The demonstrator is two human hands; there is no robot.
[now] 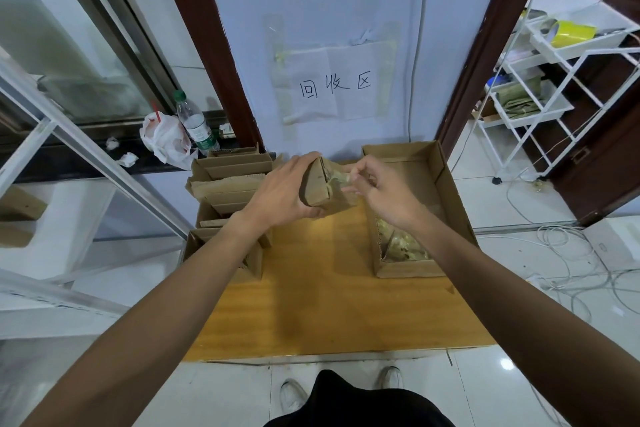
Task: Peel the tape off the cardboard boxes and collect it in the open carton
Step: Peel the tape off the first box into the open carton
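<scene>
Head view, single entry.

- Wooden table: carries all task items.
- Small cardboard box: held above the table's far edge, between the stack and the carton, with one end turned toward the camera.
- Left hand: fingers and thumb wrapped round the box, gripping it.
- Right hand: fingertips pinch a strip of clear tape. The strip is partly lifted and remains attached at the box's seam.
- Open carton: along the table's right edge. A crumpled wad of peeled tape lies in its near end, and its far end shows bare cardboard.
- Stack of cardboard boxes: along the table's left edge, flaps open. Whether any tape remains on them cannot be told.

Progress, judged: well under way. Some tape is already collected, the current strip is mid-peel, and it has yet to go into the carton. The number of boxes left is unclear.
</scene>
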